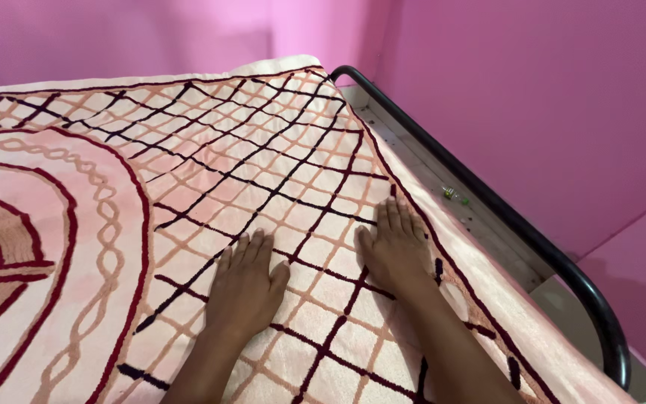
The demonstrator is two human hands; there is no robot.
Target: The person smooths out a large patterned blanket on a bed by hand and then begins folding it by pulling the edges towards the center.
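Observation:
A pink blanket with a dark lattice pattern and red curved bands lies spread over a bed. My left hand rests flat on it, palm down, fingers together and pointing away. Beside it, my right hand presses flat on the blanket close to its right edge, fingers stretched out. Neither hand holds anything.
A black metal rail runs along the bed's right side and curves at the far corner. A pale strip of bed frame with a small green object shows between blanket and rail. Pink walls close in behind and to the right.

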